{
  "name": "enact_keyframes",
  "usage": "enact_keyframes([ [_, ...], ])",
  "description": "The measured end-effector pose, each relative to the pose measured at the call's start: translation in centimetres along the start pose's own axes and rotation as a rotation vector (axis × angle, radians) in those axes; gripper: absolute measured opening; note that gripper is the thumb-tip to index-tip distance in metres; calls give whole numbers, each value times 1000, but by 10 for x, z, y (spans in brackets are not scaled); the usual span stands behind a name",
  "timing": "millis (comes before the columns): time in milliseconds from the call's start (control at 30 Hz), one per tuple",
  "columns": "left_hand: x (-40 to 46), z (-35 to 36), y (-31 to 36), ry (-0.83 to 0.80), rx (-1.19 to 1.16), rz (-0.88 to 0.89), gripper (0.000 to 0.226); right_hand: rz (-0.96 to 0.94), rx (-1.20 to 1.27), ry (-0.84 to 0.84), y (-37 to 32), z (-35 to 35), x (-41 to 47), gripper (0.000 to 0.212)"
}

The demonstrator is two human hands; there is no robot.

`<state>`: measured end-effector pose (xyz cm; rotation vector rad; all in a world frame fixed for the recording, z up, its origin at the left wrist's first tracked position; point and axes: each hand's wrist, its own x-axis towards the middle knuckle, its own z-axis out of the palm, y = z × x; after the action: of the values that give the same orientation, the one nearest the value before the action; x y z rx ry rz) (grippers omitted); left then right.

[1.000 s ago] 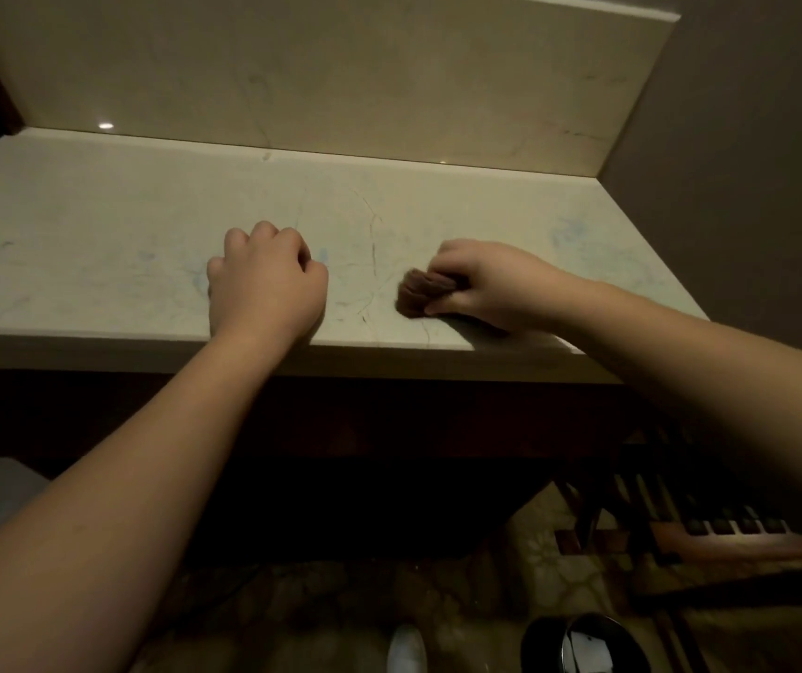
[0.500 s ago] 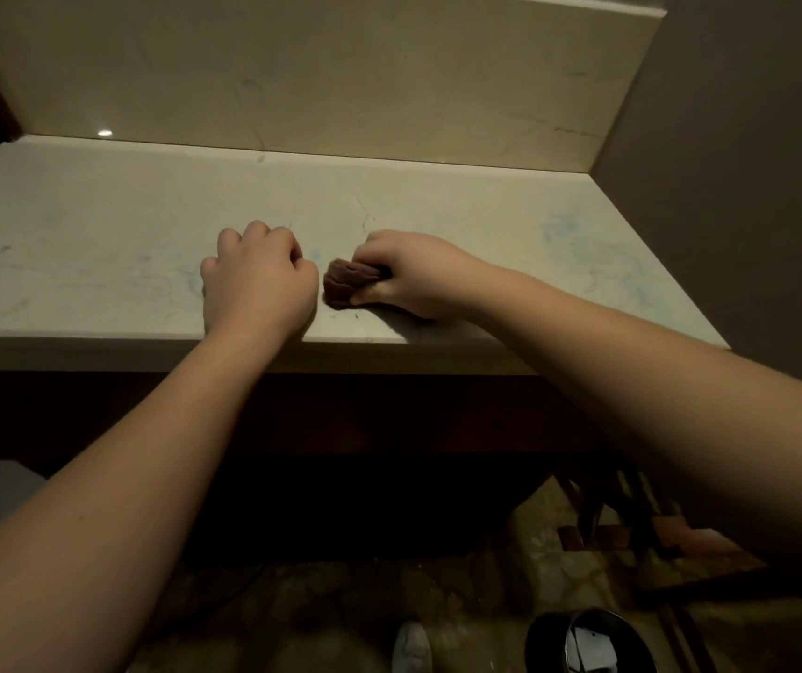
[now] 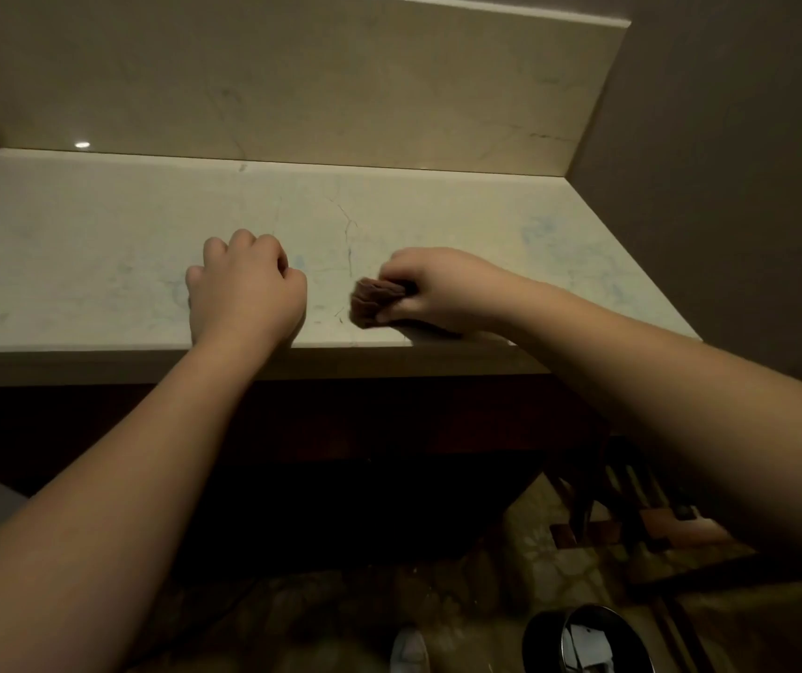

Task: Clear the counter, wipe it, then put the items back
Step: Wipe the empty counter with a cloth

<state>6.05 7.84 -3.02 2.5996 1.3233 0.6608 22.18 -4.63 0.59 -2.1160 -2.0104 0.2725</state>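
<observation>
Two bare hands rest on the pale marble tabletop near its front edge. From the middle of the frame, the left hand lies at about ten o'clock, fingers curled under into a fist that holds nothing, knuckles and heel pressed on the stone. Just beside it, at about one o'clock from the frame's middle, the right hand grips a small brown cloth, fingers and thumb curled round it; the wad sticks out at the hand's nine o'clock side and touches the tabletop close to the front lip. A bare strip of stone lies between the cloth and the left fist.

A marble backsplash rises at twelve o'clock, with a dark wall at three o'clock. Below the tabletop, on the patterned floor, a round black bin sits at five o'clock and a white shoe tip shows at six o'clock.
</observation>
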Motion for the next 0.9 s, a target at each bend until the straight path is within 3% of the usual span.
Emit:
enact_keyframes([
  [133,-1,-1,-1,-7,-17,-6,22,10,20,24,-9,6,12,15],
  [433,1,0,-2,4,-19,-10,25,45,-15,66,36,-8,-82,16],
  [733,0,0,-2,4,-16,3,25,242,-120,105,40,-11,2,20],
  [900,0,-1,-2,9,-19,2,25,198,-156,130,31,-8,-19,21],
])
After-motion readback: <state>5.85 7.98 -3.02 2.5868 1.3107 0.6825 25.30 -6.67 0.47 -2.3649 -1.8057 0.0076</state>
